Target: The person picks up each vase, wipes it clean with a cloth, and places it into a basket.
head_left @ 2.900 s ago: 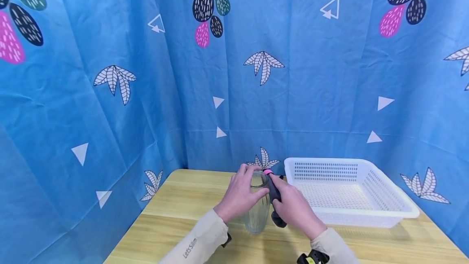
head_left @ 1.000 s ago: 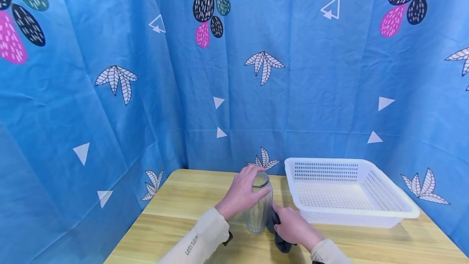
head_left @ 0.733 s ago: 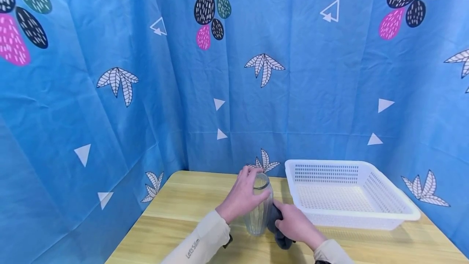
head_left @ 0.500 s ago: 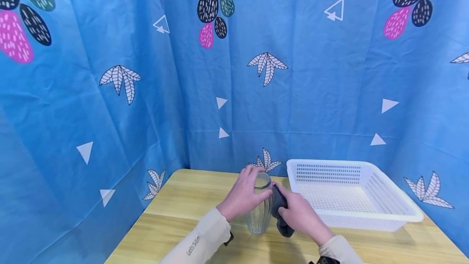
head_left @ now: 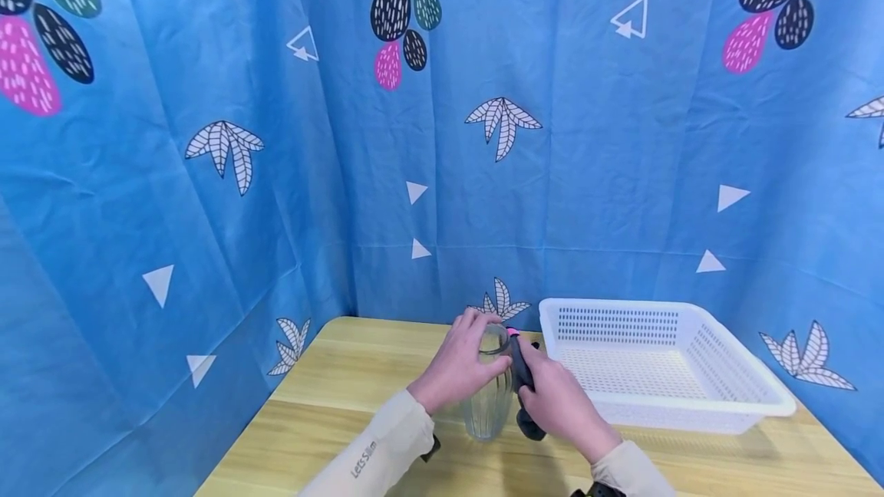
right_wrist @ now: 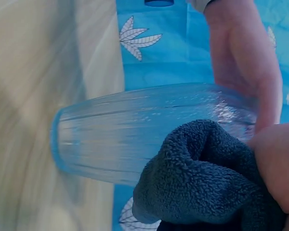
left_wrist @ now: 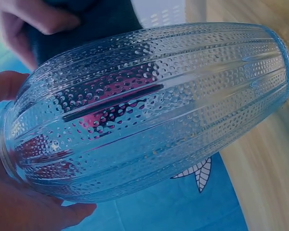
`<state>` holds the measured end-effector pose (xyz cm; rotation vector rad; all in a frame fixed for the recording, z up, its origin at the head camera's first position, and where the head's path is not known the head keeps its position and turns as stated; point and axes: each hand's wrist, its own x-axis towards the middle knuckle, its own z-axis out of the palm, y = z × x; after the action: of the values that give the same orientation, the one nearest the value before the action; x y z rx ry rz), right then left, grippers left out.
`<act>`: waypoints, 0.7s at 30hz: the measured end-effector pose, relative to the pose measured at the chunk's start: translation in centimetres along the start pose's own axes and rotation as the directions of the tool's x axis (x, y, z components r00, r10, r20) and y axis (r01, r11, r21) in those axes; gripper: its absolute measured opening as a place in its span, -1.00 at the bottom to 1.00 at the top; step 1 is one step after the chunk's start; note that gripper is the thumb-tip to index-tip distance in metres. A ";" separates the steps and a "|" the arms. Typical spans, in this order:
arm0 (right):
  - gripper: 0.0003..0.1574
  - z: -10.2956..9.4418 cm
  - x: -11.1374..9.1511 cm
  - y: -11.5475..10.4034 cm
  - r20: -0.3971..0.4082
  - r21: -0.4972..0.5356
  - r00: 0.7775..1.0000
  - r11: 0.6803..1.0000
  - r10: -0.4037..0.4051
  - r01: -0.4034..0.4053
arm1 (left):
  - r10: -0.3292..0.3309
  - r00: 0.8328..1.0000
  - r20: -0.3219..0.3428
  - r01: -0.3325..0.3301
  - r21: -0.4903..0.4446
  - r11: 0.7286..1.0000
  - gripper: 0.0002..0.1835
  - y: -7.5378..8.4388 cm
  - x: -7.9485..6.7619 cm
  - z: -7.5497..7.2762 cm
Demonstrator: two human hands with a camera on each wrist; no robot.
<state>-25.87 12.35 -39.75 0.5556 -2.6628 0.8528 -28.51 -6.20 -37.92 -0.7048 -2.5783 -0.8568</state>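
Note:
A clear ribbed glass vase (head_left: 486, 409) stands upright on the wooden table. My left hand (head_left: 452, 365) grips it round the neck, thumb on the near side and fingers over the far side of the rim. Bunched in my right hand (head_left: 561, 403) is a dark grey terry cloth (right_wrist: 197, 178) with a pink patch, held against the vase's right side just below the rim. In the left wrist view the pink and black part shows through the dimpled glass (left_wrist: 183, 106). Cloth and glass hide part of the right fingers.
A white perforated plastic basket (head_left: 691, 406) stands on the right of the table, just beyond my right hand. The light wooden table (head_left: 324, 397) extends left of the vase. Behind hangs a blue patterned curtain (head_left: 594, 175).
My right hand and the cloth were low beside the vase a second ago and have risen along its side to near the rim. The left hand keeps its hold on the neck.

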 end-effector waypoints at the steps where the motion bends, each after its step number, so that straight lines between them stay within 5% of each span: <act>1: -0.06 0.2 0.0 0.2 0.015 0.000 1.000 1.000 0.009 -0.009 | -0.002 1.000 0.000 0.002 -0.002 1.000 -0.40 0.0 0.0 0.0; 14: -0.26 3.1 -0.8 2.8 0.262 0.000 0.965 1.000 0.023 -0.024 | -0.016 1.000 0.023 0.016 -0.004 1.000 -0.36 0.3 0.3 -0.6; 21: -0.25 2.5 -0.9 3.0 0.252 0.041 0.967 0.998 0.037 -0.049 | -0.056 0.997 0.061 0.057 -0.010 0.998 -0.38 0.5 0.3 -1.2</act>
<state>-26.80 13.35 -43.49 0.6588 -2.8986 0.9140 -28.26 -6.53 -36.65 -0.6746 -2.6612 -0.8807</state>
